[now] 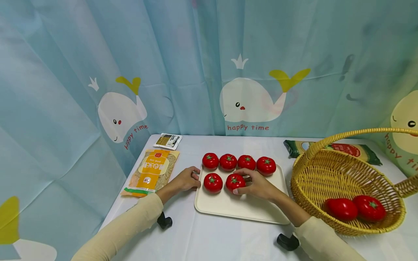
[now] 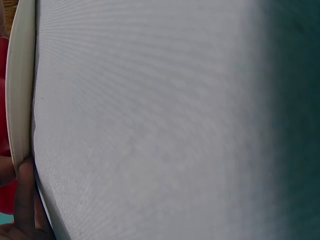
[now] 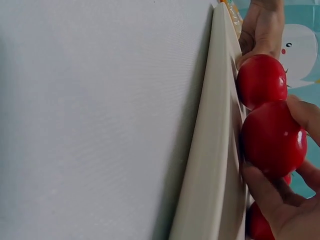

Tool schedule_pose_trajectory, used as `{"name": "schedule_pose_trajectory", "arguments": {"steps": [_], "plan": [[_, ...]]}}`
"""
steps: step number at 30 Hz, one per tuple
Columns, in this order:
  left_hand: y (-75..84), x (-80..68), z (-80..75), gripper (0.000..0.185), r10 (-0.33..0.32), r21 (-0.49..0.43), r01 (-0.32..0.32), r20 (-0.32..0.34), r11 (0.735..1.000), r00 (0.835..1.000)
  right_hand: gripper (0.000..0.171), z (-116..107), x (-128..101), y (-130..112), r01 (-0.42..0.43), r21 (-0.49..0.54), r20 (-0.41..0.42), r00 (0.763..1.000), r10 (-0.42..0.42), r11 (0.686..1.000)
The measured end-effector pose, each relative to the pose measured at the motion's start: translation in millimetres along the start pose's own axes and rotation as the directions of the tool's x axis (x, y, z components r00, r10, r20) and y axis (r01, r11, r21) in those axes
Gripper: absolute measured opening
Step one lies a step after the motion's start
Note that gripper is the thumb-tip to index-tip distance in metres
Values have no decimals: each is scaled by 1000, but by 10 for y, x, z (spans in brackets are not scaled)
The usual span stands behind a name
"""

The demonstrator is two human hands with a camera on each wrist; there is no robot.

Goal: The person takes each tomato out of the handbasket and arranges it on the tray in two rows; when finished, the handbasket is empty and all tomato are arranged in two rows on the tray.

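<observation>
A cream tray [image 1: 228, 212] lies on the table with several red tomatoes on it. The back row [image 1: 228, 162] runs along the far side. In front of it, one tomato [image 1: 213, 182] sits toward the left edge. My right hand [image 1: 256, 184] grips another tomato [image 1: 233, 182] just to its right, thumb and fingers around its sides; the right wrist view shows this held tomato [image 3: 274, 139] low over the tray. At the tray's left edge, my left hand [image 1: 187, 179] pinches the rim, with thumb and finger on either side of it in the left wrist view.
On the right, a woven basket [image 1: 320, 170] with a tall handle holds two tomatoes [image 1: 369, 208]. Behind it lies a green packet [image 1: 365, 154]. An orange noodle bag [image 1: 152, 170] and a small white sachet [image 1: 168, 141] lie at left. A patterned curtain [image 1: 196, 72] hangs behind the table.
</observation>
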State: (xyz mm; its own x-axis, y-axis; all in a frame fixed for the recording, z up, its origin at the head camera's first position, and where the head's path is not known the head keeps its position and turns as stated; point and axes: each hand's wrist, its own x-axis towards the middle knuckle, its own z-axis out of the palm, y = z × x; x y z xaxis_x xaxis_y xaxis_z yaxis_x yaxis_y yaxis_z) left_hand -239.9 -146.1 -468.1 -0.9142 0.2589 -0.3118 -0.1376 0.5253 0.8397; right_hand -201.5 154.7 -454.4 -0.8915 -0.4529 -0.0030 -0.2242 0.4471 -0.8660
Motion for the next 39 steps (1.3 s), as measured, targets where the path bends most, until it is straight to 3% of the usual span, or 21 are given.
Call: {"name": "schedule_pose_trajectory", "arguments": {"steps": [39], "plan": [[2, 8, 11, 51, -4, 7, 4, -15, 1000, 1000, 65, -45, -18, 7, 30, 28, 70, 997, -31, 999]]}}
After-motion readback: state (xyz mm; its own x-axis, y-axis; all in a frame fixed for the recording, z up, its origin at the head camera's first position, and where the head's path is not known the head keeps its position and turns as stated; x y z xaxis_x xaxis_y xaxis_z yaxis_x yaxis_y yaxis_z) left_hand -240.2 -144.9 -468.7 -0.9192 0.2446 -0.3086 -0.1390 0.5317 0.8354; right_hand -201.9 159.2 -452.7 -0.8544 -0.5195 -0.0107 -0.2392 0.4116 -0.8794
